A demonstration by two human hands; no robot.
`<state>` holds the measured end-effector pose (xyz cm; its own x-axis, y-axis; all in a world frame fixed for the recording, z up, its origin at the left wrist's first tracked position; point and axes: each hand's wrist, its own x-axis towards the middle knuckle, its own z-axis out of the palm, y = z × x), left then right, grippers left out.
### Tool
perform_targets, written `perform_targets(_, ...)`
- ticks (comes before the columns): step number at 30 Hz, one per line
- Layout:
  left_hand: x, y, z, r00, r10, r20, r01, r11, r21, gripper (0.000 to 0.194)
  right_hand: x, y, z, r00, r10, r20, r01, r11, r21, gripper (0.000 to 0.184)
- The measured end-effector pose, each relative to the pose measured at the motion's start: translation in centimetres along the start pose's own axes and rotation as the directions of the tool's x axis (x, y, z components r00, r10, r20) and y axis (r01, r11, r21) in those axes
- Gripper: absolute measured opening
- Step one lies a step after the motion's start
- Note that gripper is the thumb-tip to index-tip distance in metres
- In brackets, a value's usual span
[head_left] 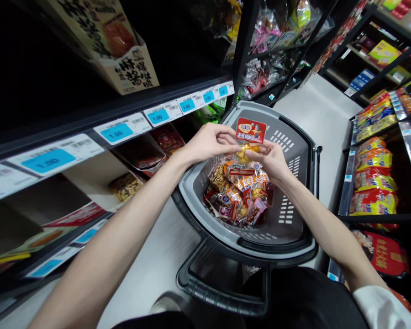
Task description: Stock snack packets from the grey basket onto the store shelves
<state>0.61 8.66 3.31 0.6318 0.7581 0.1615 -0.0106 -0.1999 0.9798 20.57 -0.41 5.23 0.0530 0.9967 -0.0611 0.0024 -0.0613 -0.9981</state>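
Observation:
Between my two hands is a small snack packet (pixel 250 131) with a red printed header and a clear lower part showing yellow food. My left hand (pixel 216 140) pinches its left side, fingers curled behind. From the right, my right hand (pixel 271 160) grips the lower part with the thumb in front. Both hands are over a grey shopping basket (pixel 294 132) with slotted walls and a black handle. Below the packet, a pile of wrapped snacks (pixel 238 194) in clear, red and orange wrappers fills part of the basket.
Left is a dark shelf with blue-and-white price labels (pixel 118 132) and a printed cardboard box (pixel 130 68). Open boxes of packets sit underneath. Across the pale floor (pixel 320 98), another shelf holds red and yellow packs (pixel 373 178). Bagged snacks (pixel 260 75) hang beyond the basket.

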Motion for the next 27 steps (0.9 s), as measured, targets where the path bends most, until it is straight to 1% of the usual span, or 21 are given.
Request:
perform_targets(7,0.02,-0.45,-0.06,1.0,-0.018,0.02,0.018,1.0,-0.006,0.042,-0.24,-0.14,0.12,1.0,-0.004,0.01,0.004,1.0,0.001,0.056)
perform_targets(10,-0.07,-0.27,0.01,0.999,-0.027,0.04,0.027,1.0,-0.006,0.038,-0.33,-0.19,0.09,1.0,-0.009,0.012,0.009,1.0,0.022,0.054)
perform_targets(13,-0.16,-0.03,0.09,0.999,-0.025,0.031,0.025,1.0,-0.01,0.036,-0.3,-0.22,0.07,1.0,-0.015,0.013,0.014,0.999,0.034,0.049)
perform_targets(18,-0.19,0.23,0.12,0.999,-0.033,0.043,0.034,0.999,-0.027,0.037,-0.18,-0.2,0.05,1.0,0.005,-0.007,-0.005,1.0,0.006,0.049)
perform_targets(21,-0.18,0.22,0.12,0.998,-0.048,0.041,0.051,0.997,-0.054,0.04,-0.25,-0.12,0.15,1.0,0.005,-0.02,-0.005,1.0,-0.008,0.05)
perform_targets(23,-0.15,0.11,0.14,0.998,-0.057,0.021,0.058,0.996,-0.073,0.044,-0.29,0.02,0.23,0.999,-0.03,-0.022,0.031,0.999,0.015,0.05)
perform_targets(25,-0.12,-0.04,0.16,0.998,-0.062,-0.002,0.061,0.994,-0.088,0.048,-0.24,0.21,0.26,0.998,-0.062,-0.021,0.062,0.997,0.045,0.047)
perform_targets(27,-0.08,-0.2,0.15,0.998,-0.066,-0.013,0.065,0.994,-0.092,0.048,-0.1,0.37,0.21,0.998,-0.066,-0.024,0.067,0.996,0.062,0.042)
